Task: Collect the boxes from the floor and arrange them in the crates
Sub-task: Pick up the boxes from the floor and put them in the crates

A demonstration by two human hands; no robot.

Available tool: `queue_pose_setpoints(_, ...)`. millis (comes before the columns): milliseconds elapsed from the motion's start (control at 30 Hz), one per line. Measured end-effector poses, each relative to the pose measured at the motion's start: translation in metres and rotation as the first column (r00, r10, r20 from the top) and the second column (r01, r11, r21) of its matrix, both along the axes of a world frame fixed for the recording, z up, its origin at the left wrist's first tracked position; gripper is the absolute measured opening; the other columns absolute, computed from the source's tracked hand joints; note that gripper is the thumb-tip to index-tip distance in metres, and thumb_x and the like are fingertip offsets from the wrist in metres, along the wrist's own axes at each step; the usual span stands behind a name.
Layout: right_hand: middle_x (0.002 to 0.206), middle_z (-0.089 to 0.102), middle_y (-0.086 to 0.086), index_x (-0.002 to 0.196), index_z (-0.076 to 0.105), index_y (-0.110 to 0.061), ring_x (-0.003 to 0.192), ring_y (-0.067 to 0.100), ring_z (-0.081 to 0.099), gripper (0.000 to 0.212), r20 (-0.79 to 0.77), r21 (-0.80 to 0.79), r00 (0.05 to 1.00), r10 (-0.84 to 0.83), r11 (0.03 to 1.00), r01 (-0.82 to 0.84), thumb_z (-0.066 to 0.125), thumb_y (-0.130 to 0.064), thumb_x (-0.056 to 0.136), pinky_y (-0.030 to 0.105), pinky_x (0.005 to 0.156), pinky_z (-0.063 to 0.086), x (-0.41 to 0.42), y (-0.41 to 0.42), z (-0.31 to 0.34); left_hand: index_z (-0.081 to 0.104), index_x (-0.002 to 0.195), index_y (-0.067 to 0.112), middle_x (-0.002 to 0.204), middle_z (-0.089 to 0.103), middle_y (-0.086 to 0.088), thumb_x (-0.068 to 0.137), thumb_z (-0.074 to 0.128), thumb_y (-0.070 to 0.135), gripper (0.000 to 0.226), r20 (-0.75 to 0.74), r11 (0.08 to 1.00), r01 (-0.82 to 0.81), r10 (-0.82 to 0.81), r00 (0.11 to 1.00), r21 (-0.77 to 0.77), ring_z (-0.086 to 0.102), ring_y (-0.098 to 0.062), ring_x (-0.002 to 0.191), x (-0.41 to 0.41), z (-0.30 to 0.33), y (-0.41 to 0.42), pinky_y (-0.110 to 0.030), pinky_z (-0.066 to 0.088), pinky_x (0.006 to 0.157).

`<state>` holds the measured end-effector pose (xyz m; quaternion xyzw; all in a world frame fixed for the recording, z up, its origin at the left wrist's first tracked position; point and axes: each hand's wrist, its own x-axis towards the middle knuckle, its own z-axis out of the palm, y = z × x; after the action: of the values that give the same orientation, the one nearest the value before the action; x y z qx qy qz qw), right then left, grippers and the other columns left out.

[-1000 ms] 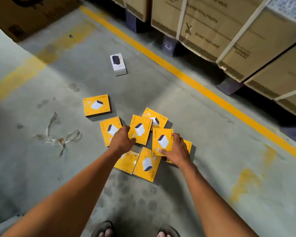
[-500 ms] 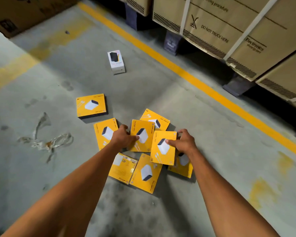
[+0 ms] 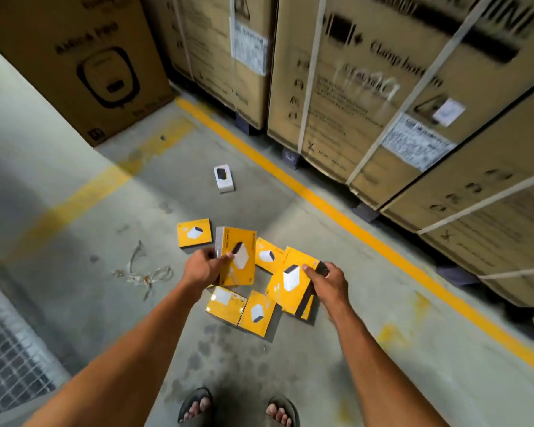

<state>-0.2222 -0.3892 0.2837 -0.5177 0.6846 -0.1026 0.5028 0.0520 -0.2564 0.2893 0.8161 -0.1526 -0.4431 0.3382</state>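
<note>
Several flat yellow boxes lie scattered on the concrete floor in front of my feet. My left hand grips one yellow box by its left edge and holds it lifted above the pile. My right hand grips another yellow box by its right edge, tilted and raised off the floor. One yellow box lies apart at the upper left of the pile. Two more sit side by side nearest my feet. A small white box lies farther off.
Tall strapped cardboard cartons on pallets stand behind a yellow floor line. Another big carton stands at the upper left. Crumpled plastic scraps lie left of the pile. A wire mesh surface shows at the lower left.
Both hands have lifted a yellow box each off the floor pile. The camera has tipped up, showing more of the cartons behind.
</note>
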Motion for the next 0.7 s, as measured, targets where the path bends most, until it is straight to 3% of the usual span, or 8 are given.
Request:
queue_pose_setpoints(100, 0.103, 0.077, -0.005, 0.112, 0.066, -0.028, 0.097, 0.018, 0.074, 0.053, 0.119, 0.022, 0.992, -0.030, 0.999, 0.028, 0.088, -0.053, 0.071, 0.048, 0.089, 0.061, 0.005, -0.001, 0.088, 0.073, 0.101, 0.014, 0.084, 0.075, -0.003, 0.092, 0.080, 0.039, 0.028, 0.010, 0.999, -0.018, 0.019, 1.000, -0.038, 0.071, -0.018, 0.072, -0.002, 0.097, 0.008, -0.020, 0.050, 0.051)
queue_pose_setpoints(200, 0.104, 0.077, -0.004, 0.109, 0.063, -0.034, 0.095, 0.018, 0.075, 0.068, 0.212, 0.021, 0.977, -0.034, 0.999, 0.030, 0.087, -0.069, 0.055, 0.050, 0.086, 0.062, 0.009, -0.006, 0.169, 0.073, 0.103, 0.015, 0.093, 0.077, -0.011, 0.092, 0.080, 0.038, 0.026, 0.008, 0.996, -0.041, 0.042, 0.999, -0.085, 0.075, -0.027, 0.078, -0.001, 0.185, 0.015, -0.030, 0.057, 0.053)
queue_pose_setpoints(367, 0.102, 0.079, -0.002, 0.112, 0.065, -0.029, 0.096, 0.019, 0.076, 0.073, 0.318, -0.032, 0.948, 0.008, 0.999, 0.003, 0.086, -0.072, 0.058, 0.053, 0.089, 0.061, 0.019, -0.001, 0.307, 0.074, 0.108, 0.017, 0.095, 0.079, -0.004, 0.090, 0.081, 0.043, 0.032, 0.018, 0.981, -0.113, 0.117, 0.993, -0.155, 0.077, -0.019, 0.079, -0.009, 0.330, 0.036, -0.029, 0.059, 0.059)
queue_pose_setpoints(500, 0.100, 0.079, 0.003, 0.108, 0.069, -0.025, 0.099, 0.025, 0.076, 0.048, 0.397, -0.053, 0.918, -0.006, 0.998, 0.030, 0.083, -0.058, 0.077, 0.050, 0.087, 0.063, 0.025, 0.028, 0.416, 0.077, 0.104, 0.021, 0.094, 0.081, 0.001, 0.077, 0.079, 0.060, 0.048, 0.037, 0.964, -0.157, 0.169, 0.985, -0.215, 0.078, -0.021, 0.087, -0.018, 0.428, 0.071, -0.043, 0.065, 0.077)
queue_pose_setpoints(600, 0.103, 0.079, 0.004, 0.115, 0.073, -0.017, 0.099, 0.025, 0.075, 0.046, 0.468, -0.026, 0.884, -0.018, 0.999, 0.034, 0.078, -0.053, 0.086, 0.042, 0.078, 0.062, 0.028, 0.051, 0.473, 0.075, 0.105, 0.019, 0.094, 0.080, -0.001, 0.084, 0.079, 0.054, 0.041, 0.051, 0.945, -0.199, 0.220, 0.974, -0.261, 0.077, -0.023, 0.087, -0.026, 0.480, 0.100, -0.044, 0.065, 0.076)
queue_pose_setpoints(700, 0.098, 0.079, 0.005, 0.110, 0.074, -0.014, 0.089, 0.022, 0.075, 0.037, 0.541, 0.027, 0.841, -0.017, 1.000, 0.003, 0.074, -0.047, 0.092, 0.039, 0.074, 0.061, 0.029, 0.080, 0.516, 0.078, 0.101, 0.022, 0.091, 0.081, 0.000, 0.076, 0.077, 0.064, 0.049, 0.048, 0.922, -0.237, 0.264, 0.963, -0.307, 0.078, -0.026, 0.088, -0.035, 0.521, 0.133, -0.048, 0.065, 0.078)
